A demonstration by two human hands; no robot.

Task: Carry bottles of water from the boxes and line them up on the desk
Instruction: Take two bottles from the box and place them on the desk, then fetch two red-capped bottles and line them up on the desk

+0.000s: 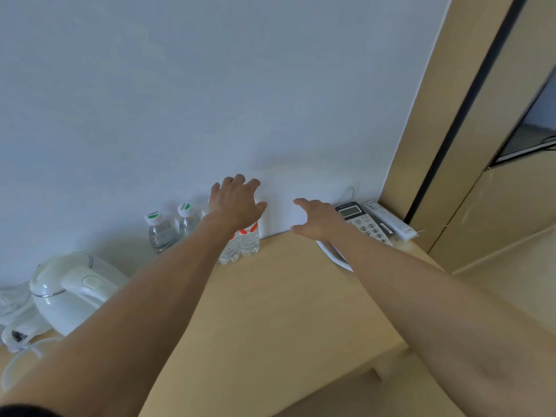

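head view: left hand [236,203] spread just above red-labelled bottles [243,242].

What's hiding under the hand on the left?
Under the left hand stand two water bottles with red labels on the desk. Their caps and tops are covered, so I cannot tell whether the hand touches them.

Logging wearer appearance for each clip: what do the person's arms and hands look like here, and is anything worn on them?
Both forearms are bare to the edge of view. The left hand and right hand show no gloves, rings or watch. A sliver of dark fabric, perhaps a sleeve, shows at the lower left corner.
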